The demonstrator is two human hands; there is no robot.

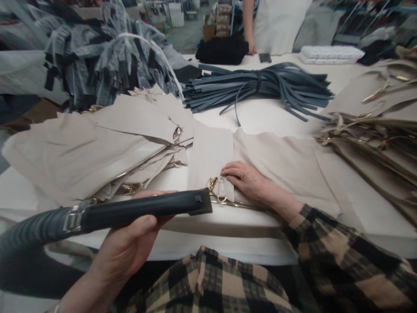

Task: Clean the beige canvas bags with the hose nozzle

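Observation:
My left hand (137, 237) is closed round a black nozzle (146, 208), which a metal clamp joins to a ribbed hose (35, 232). The nozzle's flat mouth points right, just above the table's near side. My right hand (249, 180) lies on a beige leather piece (276, 161), fingers stretched out and pointing left. Close to those fingertips are a gold clasp (213, 184) and a leather tab with a gold D-ring (222, 198). A gold-toothed zipper (241, 204) runs along the piece's near edge, partly under my right wrist.
Stacked beige leather pieces (87, 143) with zippers lie left; another pile (374, 143) stands right. Behind are a tied bundle of dark blue straps (260, 84) and plastic-wrapped dark straps (107, 56). Across the white table (260, 117) a person (282, 26) stands, one hand on its edge.

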